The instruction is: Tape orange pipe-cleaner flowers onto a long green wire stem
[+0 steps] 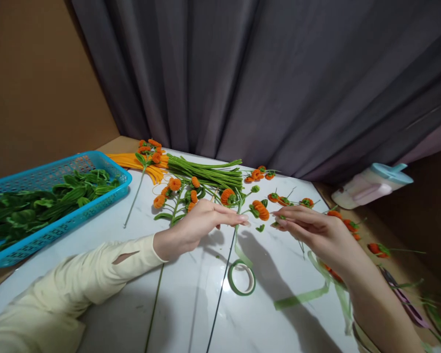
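Cream sleeve (77, 279) closest, lower left. Green tape roll (231, 280) lies ahead on the white tabletop (176, 299), loose tape strip (243, 254) running up toward the left hand (191, 223). From where I'm standing, that hand pinches a green stem (240, 202), mid-table. Right hand (319, 228) opposite: fingertips pressed around a small green bit (282, 217), mostly hidden, can't tell what. Orange flower (261, 211) between them. Blue basket (62, 233) at left; green bundle (202, 171) beyond; grey curtain (224, 73) behind.
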A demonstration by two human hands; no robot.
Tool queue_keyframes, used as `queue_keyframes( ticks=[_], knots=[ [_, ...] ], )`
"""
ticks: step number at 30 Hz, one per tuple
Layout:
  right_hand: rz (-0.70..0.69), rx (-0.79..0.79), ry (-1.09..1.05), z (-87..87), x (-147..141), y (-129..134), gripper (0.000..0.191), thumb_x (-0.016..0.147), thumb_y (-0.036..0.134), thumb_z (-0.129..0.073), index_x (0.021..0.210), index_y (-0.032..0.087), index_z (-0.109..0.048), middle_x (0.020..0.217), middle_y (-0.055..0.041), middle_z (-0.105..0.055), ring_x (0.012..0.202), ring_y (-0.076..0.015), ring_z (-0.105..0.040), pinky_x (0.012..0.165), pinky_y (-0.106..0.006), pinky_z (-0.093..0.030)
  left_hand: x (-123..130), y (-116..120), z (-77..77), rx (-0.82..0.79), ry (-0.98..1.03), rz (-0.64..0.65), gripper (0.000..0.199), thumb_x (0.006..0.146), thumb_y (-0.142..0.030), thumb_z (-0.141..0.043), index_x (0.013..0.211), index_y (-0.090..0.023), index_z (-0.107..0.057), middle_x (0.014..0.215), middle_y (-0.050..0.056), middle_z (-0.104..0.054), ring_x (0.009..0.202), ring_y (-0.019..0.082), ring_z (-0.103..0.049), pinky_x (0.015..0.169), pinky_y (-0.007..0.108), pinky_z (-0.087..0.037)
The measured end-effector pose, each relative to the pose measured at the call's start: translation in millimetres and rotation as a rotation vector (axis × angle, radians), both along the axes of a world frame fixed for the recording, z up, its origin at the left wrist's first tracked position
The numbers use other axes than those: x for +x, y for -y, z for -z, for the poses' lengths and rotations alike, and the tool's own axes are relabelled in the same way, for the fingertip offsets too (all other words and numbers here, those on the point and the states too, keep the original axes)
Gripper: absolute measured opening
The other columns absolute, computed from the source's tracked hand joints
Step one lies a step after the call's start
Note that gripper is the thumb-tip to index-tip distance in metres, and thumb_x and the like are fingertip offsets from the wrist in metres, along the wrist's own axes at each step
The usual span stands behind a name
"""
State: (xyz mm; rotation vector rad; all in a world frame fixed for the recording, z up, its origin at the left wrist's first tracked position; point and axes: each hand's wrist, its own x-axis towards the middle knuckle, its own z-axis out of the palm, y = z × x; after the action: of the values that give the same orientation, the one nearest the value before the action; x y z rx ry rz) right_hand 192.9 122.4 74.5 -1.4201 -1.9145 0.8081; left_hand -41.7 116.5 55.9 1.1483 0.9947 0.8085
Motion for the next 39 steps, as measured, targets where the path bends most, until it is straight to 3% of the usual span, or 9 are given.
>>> queue_keyframes(
  ticks=[4,8,17,22,26,33,39],
  knots=[
    [-0.023,0.081,0.091,-12.4,0,14,0.035,0.076,0.052,-0.061,0.083,0.020,-0.075,0.083,-0.0105,-0.071,0.065,-0.0207,-0.065,0.054,-0.029,-0.052,0,0,-1.5,0.010,-0.026,-0.003,0.021,0.070,-0.036,-0.069,0.080,-0.018,-0.076,0.093,0.006,-0.074,0.094,0.021,-0.059,0.081,0.031,-0.037],
    [-0.017,0.046,0.052,-18.4,-9,28,0.028,0.079,0.044,-0.061,0.086,0.019,-0.073,0.072,-0.0083,-0.072,0.058,-0.0192,-0.065,0.050,-0.026,-0.052,-1,0,-2.3,0.031,-0.079,0.003,0.021,0.072,-0.037,-0.066,0.082,-0.022,-0.076,0.091,0.003,-0.074,0.091,0.021,-0.057,0.071,0.030,-0.036],
    [-0.112,0.077,-0.037,-1.3,-39,40,0.013,0.086,0.027,-0.052,0.094,0.018,-0.057,0.083,-0.0080,-0.071,0.073,-0.0187,-0.069,0.051,-0.022,-0.055,-3,0,-4.7,0.077,-0.071,0.014,0.018,0.073,-0.033,-0.064,0.082,-0.023,-0.076,0.091,0.001,-0.073,0.087,0.021,-0.055,0.065,0.029,-0.032],
    [-0.085,0.237,0.046,7.8,-46,42,0.012,0.089,0.023,-0.049,0.100,0.020,-0.050,0.088,-0.0088,-0.071,0.072,-0.0177,-0.070,0.041,-0.018,-0.049,-3,0,-4.3,0.059,-0.047,0.009,0.017,0.072,-0.032,-0.065,0.083,-0.024,-0.076,0.089,0.001,-0.073,0.088,0.020,-0.056,0.067,0.029,-0.033],
    [-0.083,0.423,0.167,13.4,-47,42,0.013,0.089,0.017,-0.047,0.101,0.021,-0.048,0.086,-0.0069,-0.071,0.073,-0.0181,-0.070,0.047,-0.021,-0.050,-2,0,-5.4,0.054,-0.040,0.008,0.016,0.071,-0.033,-0.066,0.080,-0.023,-0.075,0.090,0.002,-0.073,0.090,0.022,-0.057,0.070,0.030,-0.035],
    [-0.047,0.794,0.320,21.8,-51,39,0.014,0.086,0.010,-0.050,0.086,0.017,-0.062,0.062,-0.0036,-0.068,0.047,-0.0127,-0.059,0.048,-0.024,-0.044,0,2,-8.6,0.007,0.008,-0.014,0.010,0.070,-0.029,-0.068,0.073,-0.023,-0.075,0.085,0.000,-0.072,0.089,0.020,-0.057,0.076,0.030,-0.036],
    [0.032,0.744,0.188,26.1,-59,39,0.018,0.085,0.015,-0.054,0.088,0.018,-0.071,0.052,-0.0013,-0.065,0.040,-0.0109,-0.052,0.041,-0.023,-0.041,-1,2,-8.7,0.015,-0.008,-0.009,0.012,0.071,-0.032,-0.068,0.069,-0.021,-0.073,0.080,-0.001,-0.071,0.086,0.019,-0.056,0.073,0.030,-0.035]
  ],
)
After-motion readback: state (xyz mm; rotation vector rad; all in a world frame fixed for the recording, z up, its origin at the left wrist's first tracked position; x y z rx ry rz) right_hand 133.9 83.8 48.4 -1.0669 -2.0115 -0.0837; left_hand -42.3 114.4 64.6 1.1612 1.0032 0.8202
